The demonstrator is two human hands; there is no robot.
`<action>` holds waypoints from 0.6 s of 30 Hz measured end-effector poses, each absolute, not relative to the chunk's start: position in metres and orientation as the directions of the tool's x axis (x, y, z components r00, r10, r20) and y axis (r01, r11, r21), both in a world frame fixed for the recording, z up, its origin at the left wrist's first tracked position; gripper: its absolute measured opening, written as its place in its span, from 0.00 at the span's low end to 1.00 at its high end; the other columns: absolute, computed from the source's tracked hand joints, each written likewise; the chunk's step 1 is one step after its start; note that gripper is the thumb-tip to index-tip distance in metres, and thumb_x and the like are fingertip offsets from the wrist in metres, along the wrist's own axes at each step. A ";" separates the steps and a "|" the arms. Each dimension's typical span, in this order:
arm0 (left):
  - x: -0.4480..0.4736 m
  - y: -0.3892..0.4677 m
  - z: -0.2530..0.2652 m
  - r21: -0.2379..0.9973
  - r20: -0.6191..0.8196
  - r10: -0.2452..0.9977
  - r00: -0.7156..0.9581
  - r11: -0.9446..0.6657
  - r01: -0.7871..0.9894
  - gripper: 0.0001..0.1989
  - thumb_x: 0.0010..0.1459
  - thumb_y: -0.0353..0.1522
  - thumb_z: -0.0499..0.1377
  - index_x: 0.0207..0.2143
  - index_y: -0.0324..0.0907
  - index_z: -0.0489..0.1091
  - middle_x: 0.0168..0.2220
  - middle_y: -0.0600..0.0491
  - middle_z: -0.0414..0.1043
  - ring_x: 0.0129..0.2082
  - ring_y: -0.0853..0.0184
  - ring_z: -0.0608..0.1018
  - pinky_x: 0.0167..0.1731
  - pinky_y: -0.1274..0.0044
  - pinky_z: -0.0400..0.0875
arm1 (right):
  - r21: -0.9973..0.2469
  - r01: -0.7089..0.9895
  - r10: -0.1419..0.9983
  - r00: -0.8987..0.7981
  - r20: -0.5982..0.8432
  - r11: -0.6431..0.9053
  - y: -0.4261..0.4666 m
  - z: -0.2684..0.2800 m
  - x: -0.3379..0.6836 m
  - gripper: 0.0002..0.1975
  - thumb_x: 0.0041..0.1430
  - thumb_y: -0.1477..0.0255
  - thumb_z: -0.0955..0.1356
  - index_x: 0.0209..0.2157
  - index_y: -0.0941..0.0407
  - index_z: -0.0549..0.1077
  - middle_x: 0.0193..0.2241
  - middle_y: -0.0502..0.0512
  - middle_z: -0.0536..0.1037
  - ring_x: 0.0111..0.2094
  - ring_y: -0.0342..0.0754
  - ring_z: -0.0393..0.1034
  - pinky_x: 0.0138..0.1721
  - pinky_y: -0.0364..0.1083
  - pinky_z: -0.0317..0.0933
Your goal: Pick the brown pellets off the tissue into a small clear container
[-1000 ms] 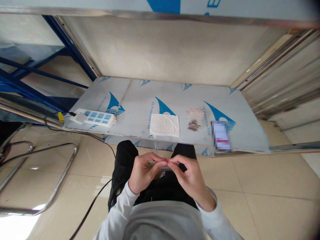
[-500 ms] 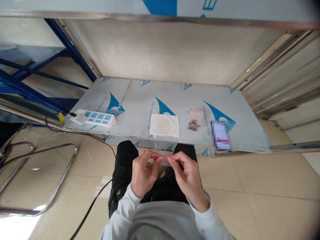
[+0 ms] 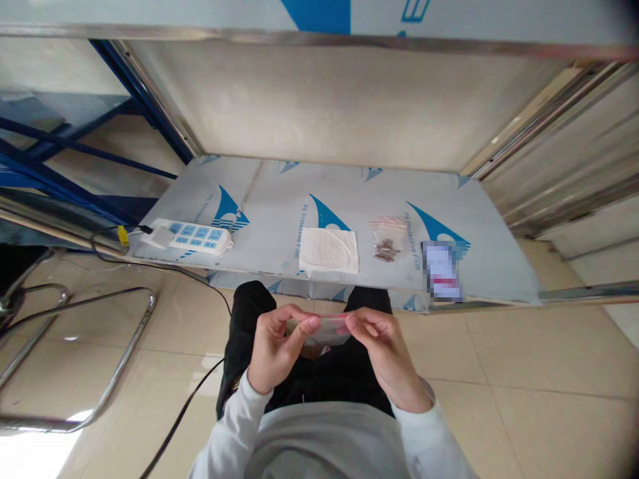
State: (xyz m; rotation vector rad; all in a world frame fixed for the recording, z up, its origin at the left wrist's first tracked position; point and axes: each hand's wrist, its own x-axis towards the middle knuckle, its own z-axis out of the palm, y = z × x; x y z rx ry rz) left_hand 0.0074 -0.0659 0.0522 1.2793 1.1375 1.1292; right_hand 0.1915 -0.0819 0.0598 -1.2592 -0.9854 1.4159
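Note:
A clear zip-lock bag [image 3: 327,330] with a red strip along its top hangs between my hands, above my lap. My left hand [image 3: 280,342] pinches the strip's left end between thumb and fingers. At the other end, my right hand [image 3: 380,346] grips the strip in the same way. Whether anything is inside this bag I cannot tell. On the shelf in front lies a white folded cloth or tissue [image 3: 328,250]. To its right rests another small clear zip bag [image 3: 388,239], with reddish stripes at the top and small dark brown pieces at the bottom.
The low shelf [image 3: 279,199] is covered in printed protective film. A white power strip [image 3: 200,237] with a plug and cable sits at its left. A blurred phone [image 3: 442,271] lies over the front edge at right. A metal-framed chair [image 3: 142,319] stands at the left.
My hands have moved apart along the red strip, the left one leftward and the right one rightward. More of the clear bag now shows between them.

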 end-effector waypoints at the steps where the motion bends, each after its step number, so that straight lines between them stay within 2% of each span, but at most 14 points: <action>1: 0.009 -0.064 0.054 0.999 0.001 0.994 0.111 -0.005 0.036 0.08 0.57 0.34 0.64 0.28 0.39 0.75 0.24 0.53 0.76 0.25 0.71 0.75 0.28 0.81 0.69 | -0.967 -0.144 0.976 0.025 -0.216 -0.210 -0.081 0.060 0.192 0.14 0.55 0.60 0.73 0.26 0.56 0.79 0.25 0.53 0.81 0.30 0.48 0.75 0.34 0.44 0.67; 6: 0.020 -0.056 0.056 0.997 -0.008 0.993 0.121 -0.001 0.077 0.09 0.58 0.35 0.63 0.30 0.38 0.74 0.26 0.53 0.76 0.28 0.70 0.76 0.32 0.80 0.70 | -0.937 -0.250 0.970 -0.041 -0.240 -0.242 -0.074 0.057 0.186 0.14 0.50 0.61 0.76 0.35 0.54 0.77 0.30 0.52 0.81 0.34 0.48 0.76 0.36 0.44 0.68; 11: 0.027 -0.055 0.050 0.997 -0.073 0.992 0.105 0.076 -0.024 0.11 0.59 0.37 0.62 0.32 0.37 0.73 0.27 0.52 0.76 0.27 0.70 0.75 0.30 0.81 0.69 | -0.906 -0.324 0.958 -0.010 -0.285 -0.273 -0.068 0.052 0.179 0.11 0.48 0.64 0.77 0.26 0.55 0.76 0.27 0.51 0.81 0.29 0.45 0.74 0.35 0.43 0.68; 13: 0.026 -0.055 0.048 0.993 -0.105 0.988 0.114 0.110 -0.033 0.11 0.59 0.37 0.62 0.33 0.37 0.74 0.27 0.51 0.76 0.28 0.70 0.76 0.31 0.80 0.70 | -0.907 -0.326 0.958 0.009 -0.286 -0.268 -0.067 0.049 0.179 0.10 0.49 0.65 0.77 0.26 0.55 0.76 0.25 0.50 0.80 0.28 0.43 0.73 0.34 0.42 0.66; 18: 0.027 -0.053 0.046 0.986 -0.136 0.971 0.197 0.153 -0.072 0.11 0.56 0.37 0.65 0.37 0.37 0.78 0.35 0.46 0.80 0.33 0.66 0.78 0.36 0.78 0.73 | -0.933 -0.290 0.975 0.009 -0.224 -0.212 -0.065 0.045 0.180 0.09 0.50 0.66 0.76 0.27 0.55 0.77 0.26 0.50 0.80 0.30 0.44 0.73 0.34 0.42 0.65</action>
